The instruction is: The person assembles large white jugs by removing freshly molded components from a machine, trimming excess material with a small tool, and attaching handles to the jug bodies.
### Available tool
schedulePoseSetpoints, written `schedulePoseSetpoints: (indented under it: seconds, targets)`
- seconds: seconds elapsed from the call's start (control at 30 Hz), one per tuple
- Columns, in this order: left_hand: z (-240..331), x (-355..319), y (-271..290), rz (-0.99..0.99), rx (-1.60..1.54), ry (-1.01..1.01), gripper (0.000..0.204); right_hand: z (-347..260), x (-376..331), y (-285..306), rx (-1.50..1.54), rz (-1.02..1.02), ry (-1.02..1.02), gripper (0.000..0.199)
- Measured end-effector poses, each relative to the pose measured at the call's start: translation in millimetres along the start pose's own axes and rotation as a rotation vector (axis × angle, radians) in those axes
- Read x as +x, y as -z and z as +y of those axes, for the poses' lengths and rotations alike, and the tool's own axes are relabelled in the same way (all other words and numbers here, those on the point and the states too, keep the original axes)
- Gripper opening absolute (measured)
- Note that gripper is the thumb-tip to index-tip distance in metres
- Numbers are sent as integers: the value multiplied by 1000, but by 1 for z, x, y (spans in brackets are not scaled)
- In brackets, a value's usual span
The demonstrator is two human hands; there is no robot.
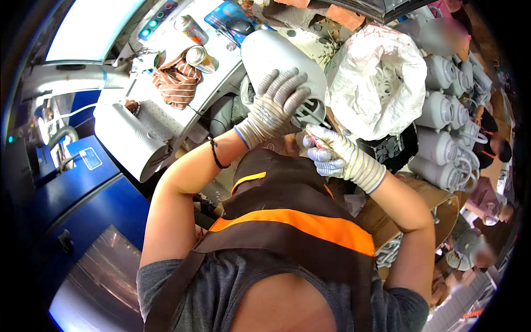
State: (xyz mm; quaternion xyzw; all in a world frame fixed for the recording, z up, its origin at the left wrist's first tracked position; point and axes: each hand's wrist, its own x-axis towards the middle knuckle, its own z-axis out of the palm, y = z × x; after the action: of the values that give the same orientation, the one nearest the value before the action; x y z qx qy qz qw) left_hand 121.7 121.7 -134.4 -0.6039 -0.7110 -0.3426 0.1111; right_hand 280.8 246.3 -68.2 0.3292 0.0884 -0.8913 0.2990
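A smooth white plastic housing (265, 52) lies tilted in front of me, its open ribbed end (312, 113) toward me. My left hand (276, 105), in a grey-and-white knit glove, is laid over its near side, fingers lengthwise across the shell; the thumb is hidden. Just right of the open end, my right hand (343, 157), in a matching striped glove, is closed around a small red-handled tool (316, 139). Its narrow tip points up toward the housing's rim; I cannot make out its exact kind.
A white plastic bag (381, 83) of pale parts stands to the right, beside stacked white housings (440, 116). On the left bench are spray cans (191, 29), a striped brown cloth (176, 83) and another housing (130, 141). A blue machine cabinet (83, 182) borders my left. Co-workers sit far right.
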Motion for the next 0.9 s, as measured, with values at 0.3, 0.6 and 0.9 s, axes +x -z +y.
schedulePoseSetpoints:
  seconds: [0.3,0.6,0.9]
  targets:
    - [-15,14,-9,-88,31,-113,47,13,29,-40,-74,518,278,33]
    - [-11,44,-9,130,-155,64,70,32,8,3,236,-273,508,34]
    - [0,131,54,-12,-78,-94,29,-120,-53,214,-172,843,887,48]
